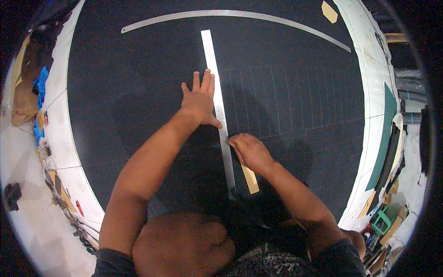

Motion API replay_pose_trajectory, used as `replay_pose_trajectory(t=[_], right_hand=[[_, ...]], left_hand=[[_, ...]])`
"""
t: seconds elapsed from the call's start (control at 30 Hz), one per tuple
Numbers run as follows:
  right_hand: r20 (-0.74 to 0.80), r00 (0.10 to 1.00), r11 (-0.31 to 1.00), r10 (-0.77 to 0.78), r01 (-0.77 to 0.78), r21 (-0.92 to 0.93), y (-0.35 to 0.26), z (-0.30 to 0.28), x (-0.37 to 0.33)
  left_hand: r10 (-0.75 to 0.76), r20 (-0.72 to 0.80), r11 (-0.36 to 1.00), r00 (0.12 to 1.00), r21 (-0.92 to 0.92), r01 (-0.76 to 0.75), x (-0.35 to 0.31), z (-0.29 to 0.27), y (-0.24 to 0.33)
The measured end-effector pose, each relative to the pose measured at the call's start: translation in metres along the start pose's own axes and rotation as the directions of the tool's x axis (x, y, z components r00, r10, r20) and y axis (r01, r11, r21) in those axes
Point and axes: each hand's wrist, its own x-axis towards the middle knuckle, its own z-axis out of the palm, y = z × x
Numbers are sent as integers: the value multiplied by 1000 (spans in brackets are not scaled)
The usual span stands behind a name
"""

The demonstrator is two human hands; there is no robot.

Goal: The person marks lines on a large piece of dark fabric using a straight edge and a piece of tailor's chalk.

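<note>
A large sheet of dark fabric (120, 78) covers the table in front of me. On it lies a straight metal ruler (220, 106), running away from me and slightly leftward. My left hand (199, 102) is open over the ruler's left side, fingers spread, its fingertips and thumb reaching onto the metal. Right of the ruler, my right hand (252, 151) is closed in a pinch close to the ruler's edge; whatever its fingertips hold is hidden. A narrow tan strip (250, 179) extends from beneath that hand toward me. Several thin pale lines mark the fabric farther right.
A second long metal ruler (235, 14) lies crosswise at the far side, near a small tan card piece (329, 12). White table margins (374, 92) border the fabric. A green sheet (382, 138) lies along the right edge; a green-framed item (382, 220) sits among clutter beyond.
</note>
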Motion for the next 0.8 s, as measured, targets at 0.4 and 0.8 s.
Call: replay_pose_trajectory(t=[0.4,0.8], right_hand=[[-536,819,956,206,-52,288,11,-67,139],[-81,983,915,165,-183,-359,49,-285,-40]], left_hand=[[-4,-22,999,1000,-39,3,-2,2,-1],[-71,-52,994,996,76,75,-11,9,-24]])
